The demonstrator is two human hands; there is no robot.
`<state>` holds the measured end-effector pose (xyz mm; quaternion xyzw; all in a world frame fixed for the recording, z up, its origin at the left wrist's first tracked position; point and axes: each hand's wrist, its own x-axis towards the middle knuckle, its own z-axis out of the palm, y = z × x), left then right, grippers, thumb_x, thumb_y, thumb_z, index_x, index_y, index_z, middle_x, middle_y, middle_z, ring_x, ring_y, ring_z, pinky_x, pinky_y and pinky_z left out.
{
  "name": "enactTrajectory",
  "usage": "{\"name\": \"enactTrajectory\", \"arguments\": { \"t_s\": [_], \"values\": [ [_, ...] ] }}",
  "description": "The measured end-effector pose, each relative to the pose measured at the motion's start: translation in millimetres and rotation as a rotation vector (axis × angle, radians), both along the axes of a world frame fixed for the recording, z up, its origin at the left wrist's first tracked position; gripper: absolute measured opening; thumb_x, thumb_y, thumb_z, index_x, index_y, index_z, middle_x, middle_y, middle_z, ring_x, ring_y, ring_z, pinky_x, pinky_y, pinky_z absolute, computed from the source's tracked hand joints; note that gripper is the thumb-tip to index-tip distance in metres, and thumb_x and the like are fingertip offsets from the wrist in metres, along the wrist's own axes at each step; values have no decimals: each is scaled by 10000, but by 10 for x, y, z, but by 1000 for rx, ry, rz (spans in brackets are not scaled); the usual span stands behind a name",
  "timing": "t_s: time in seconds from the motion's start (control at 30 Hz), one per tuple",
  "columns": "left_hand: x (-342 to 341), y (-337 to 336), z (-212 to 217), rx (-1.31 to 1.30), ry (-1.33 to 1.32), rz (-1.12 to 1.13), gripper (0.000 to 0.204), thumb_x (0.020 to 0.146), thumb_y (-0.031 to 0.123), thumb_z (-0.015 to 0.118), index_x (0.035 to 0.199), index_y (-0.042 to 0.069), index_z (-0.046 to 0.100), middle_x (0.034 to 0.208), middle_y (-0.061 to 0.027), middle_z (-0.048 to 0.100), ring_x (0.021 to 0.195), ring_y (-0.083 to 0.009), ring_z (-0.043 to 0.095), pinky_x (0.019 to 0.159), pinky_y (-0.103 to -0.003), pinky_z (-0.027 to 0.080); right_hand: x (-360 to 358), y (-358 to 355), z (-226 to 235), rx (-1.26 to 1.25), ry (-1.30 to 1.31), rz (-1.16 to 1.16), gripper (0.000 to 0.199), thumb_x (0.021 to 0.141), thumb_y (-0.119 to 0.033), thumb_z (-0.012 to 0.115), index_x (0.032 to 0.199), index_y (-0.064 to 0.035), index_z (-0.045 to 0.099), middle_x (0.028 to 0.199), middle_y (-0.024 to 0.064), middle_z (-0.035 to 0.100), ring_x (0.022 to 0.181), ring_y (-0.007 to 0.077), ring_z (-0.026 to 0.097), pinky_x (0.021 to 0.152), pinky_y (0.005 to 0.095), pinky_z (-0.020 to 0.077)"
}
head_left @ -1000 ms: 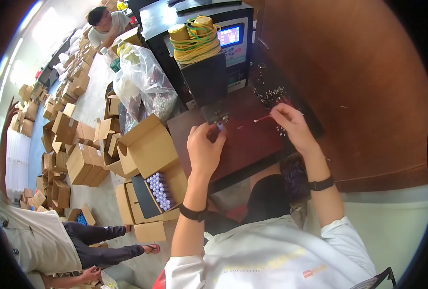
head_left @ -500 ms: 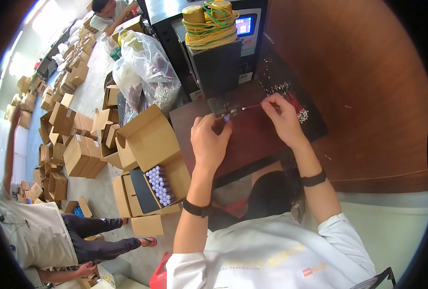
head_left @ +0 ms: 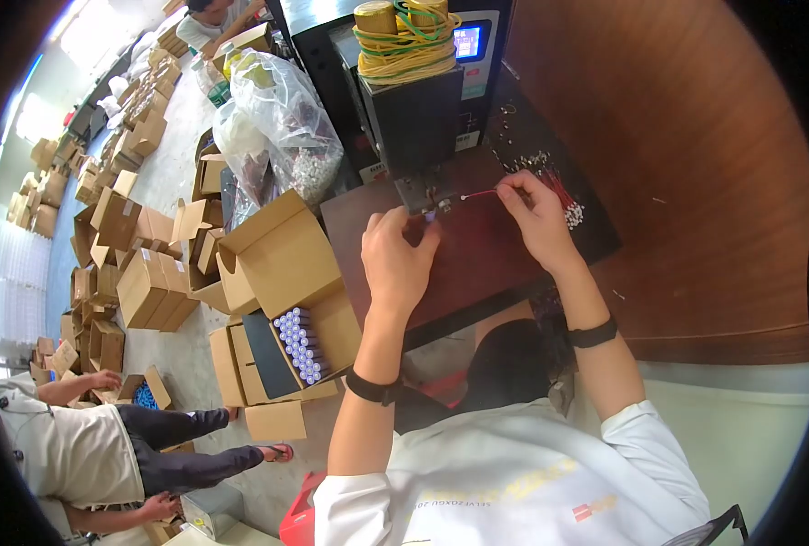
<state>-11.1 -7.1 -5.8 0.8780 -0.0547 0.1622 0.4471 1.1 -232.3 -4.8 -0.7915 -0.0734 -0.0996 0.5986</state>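
Note:
My left hand (head_left: 397, 264) is closed at the front of the black spot-welding machine (head_left: 418, 123). Its thumb and fingers grip a purple battery cell (head_left: 430, 217), mostly hidden by the fingers, just below the machine's metal electrodes (head_left: 436, 202). To the right, my right hand (head_left: 536, 214) pinches a thin red wire (head_left: 482, 193) whose white-tipped end points left, close to the electrodes. Whether that tip touches them I cannot tell. A bundle of red wires with white ends (head_left: 568, 205) lies just beyond my right hand.
An open cardboard box (head_left: 277, 259) with several purple cells (head_left: 300, 346) stands left of the dark red work board (head_left: 477, 264). Behind it sits a plastic bag (head_left: 286, 127) of small parts. A brown wooden panel (head_left: 687, 182) bounds the right. Two other people are at left.
My hands keep their grips and barely move; the wire's tip sits slightly nearer the electrodes. The view shifts a little. At lower left, a co-worker's arm has come up over the boxes.

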Motion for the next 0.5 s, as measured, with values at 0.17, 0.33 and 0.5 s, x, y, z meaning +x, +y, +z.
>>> {"name": "enactTrajectory", "arguments": {
  "t_s": [0.17,0.33,0.5],
  "values": [
    [13,1,9,2,-3,4,220,785,199,781,856,24,668,860,-135,642,871,-347,609,788,-443,485,6,2,9,16,31,-5,144,1043,-162,606,1024,-22,636,923,-41,574,884,48,515,814,216,421],
    [2,-7,-6,-89,-15,13,245,786,196,784,903,26,651,852,-125,655,866,-332,624,790,-439,489,-27,30,26,80,37,-15,146,1034,-160,622,1047,-18,652,951,-37,604,905,50,537,827,217,429],
    [-62,-13,-18,-270,65,-20,247,776,173,770,925,25,640,850,-101,665,826,-293,638,797,-427,498,-99,58,69,189,109,-29,127,1021,-135,634,1048,-15,664,966,-27,625,942,57,562,854,220,438]
  ]
}}
